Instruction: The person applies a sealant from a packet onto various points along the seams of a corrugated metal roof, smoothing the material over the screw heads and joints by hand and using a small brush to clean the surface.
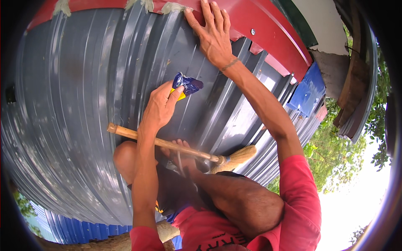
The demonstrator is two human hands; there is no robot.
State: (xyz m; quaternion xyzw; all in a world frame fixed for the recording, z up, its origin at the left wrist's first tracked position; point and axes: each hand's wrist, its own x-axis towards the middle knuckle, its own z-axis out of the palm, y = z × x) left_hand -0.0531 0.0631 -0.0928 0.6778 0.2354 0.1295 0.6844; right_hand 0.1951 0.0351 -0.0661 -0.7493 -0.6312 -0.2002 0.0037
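My left hand (161,104) is closed on a crumpled blue and yellow plastic packet (188,84), held just over the dark grey corrugated metal roofing (90,83). My fingers wrap its lower end, and what is inside the packet does not show. Farther up, my right hand (215,39) lies flat with fingers stretched out, across the edge where red metal flashing (261,25) overlaps the roofing. Pale grey smeared paste (172,7) sits along that edge, left of my right fingertips. A screw (253,32) is set in the flashing to the right.
A broom (184,146) with a wooden handle lies across in front of my bent legs, its bristles (240,157) to the right. A blue sheet (308,91) and loose boards (354,75) are at the far right. Blue roofing (83,230) shows at lower left.
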